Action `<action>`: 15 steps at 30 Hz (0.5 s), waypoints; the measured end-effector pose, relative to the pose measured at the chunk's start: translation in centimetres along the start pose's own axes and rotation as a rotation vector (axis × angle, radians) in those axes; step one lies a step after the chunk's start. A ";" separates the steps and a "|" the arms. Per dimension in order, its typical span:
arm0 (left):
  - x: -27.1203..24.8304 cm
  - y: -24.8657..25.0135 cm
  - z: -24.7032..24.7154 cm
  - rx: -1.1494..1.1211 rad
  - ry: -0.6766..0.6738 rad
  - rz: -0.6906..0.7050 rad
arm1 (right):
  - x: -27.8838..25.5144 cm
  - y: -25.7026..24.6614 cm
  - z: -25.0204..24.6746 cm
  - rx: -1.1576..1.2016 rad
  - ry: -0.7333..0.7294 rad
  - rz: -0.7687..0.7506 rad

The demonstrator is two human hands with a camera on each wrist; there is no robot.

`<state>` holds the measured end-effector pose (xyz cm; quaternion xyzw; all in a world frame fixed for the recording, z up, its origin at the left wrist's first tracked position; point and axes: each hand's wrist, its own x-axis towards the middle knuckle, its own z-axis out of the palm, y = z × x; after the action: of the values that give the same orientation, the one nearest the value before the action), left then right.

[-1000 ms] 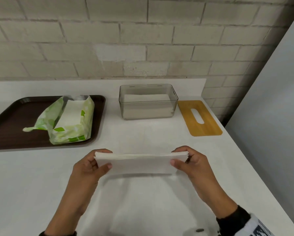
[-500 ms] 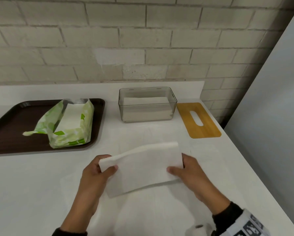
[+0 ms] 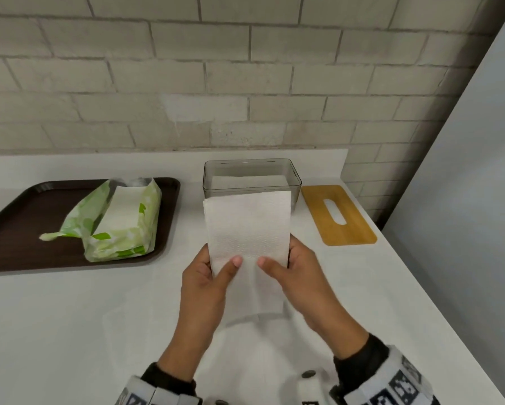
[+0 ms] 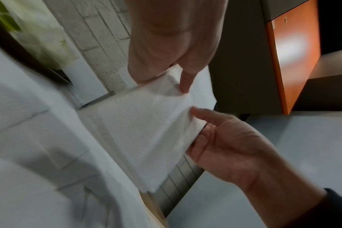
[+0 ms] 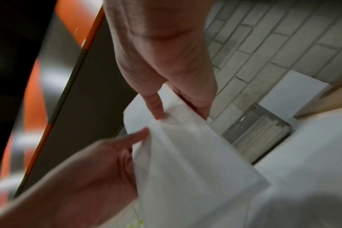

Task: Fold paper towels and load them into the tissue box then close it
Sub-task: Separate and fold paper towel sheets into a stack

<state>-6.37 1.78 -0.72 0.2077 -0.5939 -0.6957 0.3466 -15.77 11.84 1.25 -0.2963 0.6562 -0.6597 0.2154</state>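
I hold a folded white paper towel (image 3: 247, 226) upright above the counter, its long side vertical, just in front of the tissue box. My left hand (image 3: 216, 268) pinches its lower left edge with the thumb on the front. My right hand (image 3: 283, 267) pinches the lower right edge the same way. The wrist views show both thumbs pressed on the paper towel (image 4: 146, 131) (image 5: 185, 154). The clear tissue box (image 3: 251, 173) stands open at the back with white towels inside. Its bamboo lid (image 3: 337, 214), with a slot, lies flat to the right of the box.
A dark brown tray (image 3: 14, 229) at the left carries an opened green-and-white towel pack (image 3: 120, 223). A brick wall runs behind the white counter (image 3: 70, 317), and a grey panel closes off the right side. A faint flat white sheet seems to lie under my hands.
The folded towel has turned from lying wide and level between my hands to standing upright. Both hands have come close together at its lower part and moved forward toward the box.
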 end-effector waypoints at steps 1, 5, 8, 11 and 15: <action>0.0 -0.1 0.2 -0.001 0.003 0.018 | -0.1 0.4 0.3 -0.059 0.016 -0.007; 0.0 -1.4 0.2 0.051 0.044 0.031 | -0.3 1.6 0.8 -0.065 0.104 -0.036; -0.4 -2.6 0.1 0.103 0.044 -0.039 | -0.8 2.8 1.1 -0.119 0.072 0.059; -0.8 -2.8 0.7 0.159 0.001 -0.051 | -0.8 3.4 1.2 -0.125 0.077 0.087; -0.3 -2.4 1.3 0.185 0.051 0.001 | -0.1 3.3 1.2 -0.180 0.060 0.078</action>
<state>-7.63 3.05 -2.80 0.2561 -0.6466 -0.6322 0.3415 -15.23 10.84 -2.05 -0.2689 0.7301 -0.5975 0.1939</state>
